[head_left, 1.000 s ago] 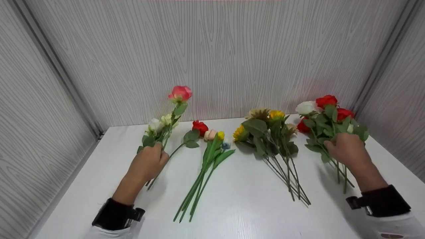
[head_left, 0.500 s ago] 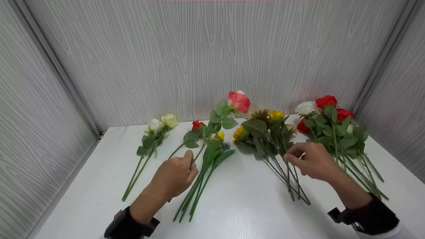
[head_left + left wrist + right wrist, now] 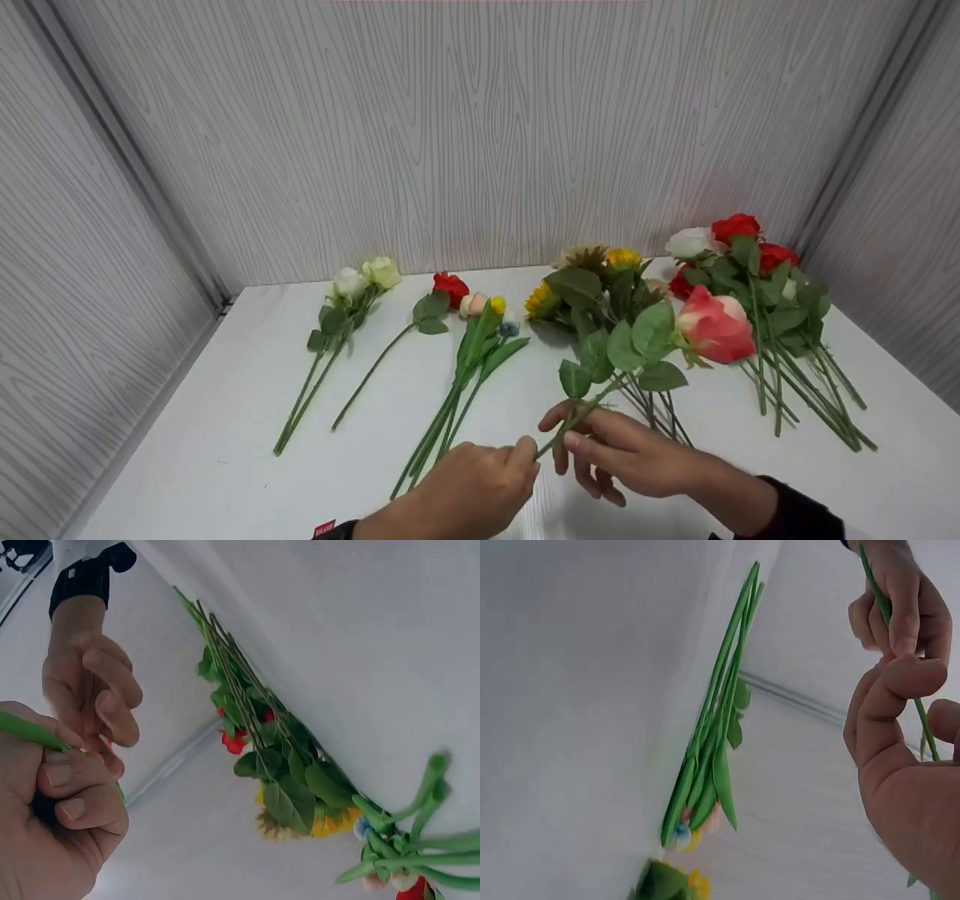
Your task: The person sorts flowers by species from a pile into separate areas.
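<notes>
A pink rose (image 3: 716, 328) with green leaves slants up and right above the table. My left hand (image 3: 480, 480) grips its stem near the lower end; the left wrist view shows the green stem held under the thumb and curled fingers. Just above that grip, my right hand (image 3: 630, 454) is around the stem (image 3: 600, 397), its fingers loosely bent and spread. In the right wrist view the stem passes between the right thumb and bent forefinger, with a gap left around it. The rose's leaves overlap the sunflowers behind.
On the white table (image 3: 225, 390) lie white and pale green roses (image 3: 351, 285), a single red rose (image 3: 450, 289), several tulips (image 3: 480, 345), sunflowers (image 3: 544, 300), and red and white roses (image 3: 739, 227) at right. Grey panels (image 3: 480, 135) wall the back and sides.
My left hand has lifted the pink rose from the left bunch and carried it right and toward me. My right hand has left the right-hand roses and come left to the rose's stem.
</notes>
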A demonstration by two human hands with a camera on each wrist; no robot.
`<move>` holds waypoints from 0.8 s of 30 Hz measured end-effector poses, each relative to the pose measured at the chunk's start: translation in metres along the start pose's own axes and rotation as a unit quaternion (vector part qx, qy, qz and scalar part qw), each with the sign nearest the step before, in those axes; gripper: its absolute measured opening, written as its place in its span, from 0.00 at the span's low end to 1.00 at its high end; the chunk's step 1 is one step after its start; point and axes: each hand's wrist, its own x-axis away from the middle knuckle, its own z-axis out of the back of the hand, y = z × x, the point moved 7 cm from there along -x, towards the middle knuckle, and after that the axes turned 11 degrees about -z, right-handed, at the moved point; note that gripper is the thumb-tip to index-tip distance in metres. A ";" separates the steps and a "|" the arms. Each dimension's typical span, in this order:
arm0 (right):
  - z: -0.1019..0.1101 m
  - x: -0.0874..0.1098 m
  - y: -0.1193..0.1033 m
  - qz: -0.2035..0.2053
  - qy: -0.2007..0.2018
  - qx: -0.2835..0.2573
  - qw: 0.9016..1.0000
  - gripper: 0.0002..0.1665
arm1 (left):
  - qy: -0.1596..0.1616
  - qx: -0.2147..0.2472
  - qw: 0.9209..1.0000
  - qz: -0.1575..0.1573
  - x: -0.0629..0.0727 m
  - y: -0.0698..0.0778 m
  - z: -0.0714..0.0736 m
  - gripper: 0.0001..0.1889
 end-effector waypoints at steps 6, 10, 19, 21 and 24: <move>-0.014 -0.003 0.000 0.061 -0.055 -0.086 0.993 0.14 | 0.016 0.043 0.999 -0.001 0.001 0.004 -0.002 0.11; -0.013 -0.001 -0.005 0.079 -0.029 -0.060 0.995 0.13 | 0.014 0.080 0.997 0.002 0.002 0.002 -0.001 0.13; 0.019 0.007 -0.018 0.079 0.071 0.046 0.993 0.13 | 0.006 0.090 0.993 0.073 0.009 -0.039 0.010 0.10; 0.032 0.011 -0.021 0.071 0.106 0.072 0.989 0.13 | 0.019 0.080 0.991 0.108 0.015 -0.059 0.015 0.09; 0.060 0.020 -0.023 0.053 0.179 0.124 0.974 0.13 | 0.028 0.051 0.986 0.159 0.028 -0.090 0.021 0.08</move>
